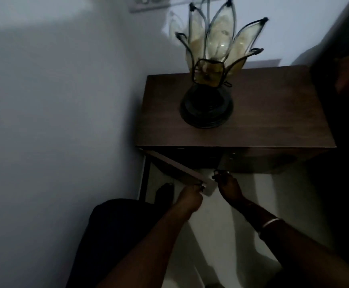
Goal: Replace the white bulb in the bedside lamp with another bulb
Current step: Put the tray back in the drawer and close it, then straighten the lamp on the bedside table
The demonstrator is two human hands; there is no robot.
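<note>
The bedside lamp stands on a dark wooden bedside cabinet; it has a round black base and a shade of glass petals. A white bulb shows between the petals. Below the cabinet top, the left cabinet door is swung open toward me. My left hand grips that door's free edge. My right hand reaches to the corner of the right door with its fingertips curled against it; the dim light hides whether it grips. No other bulb is in view.
A pale wall runs along the left, close to the cabinet. A switch plate is on the wall above. Dark fabric lies at lower left, and my foot is on the pale floor. Dark furniture stands on the right.
</note>
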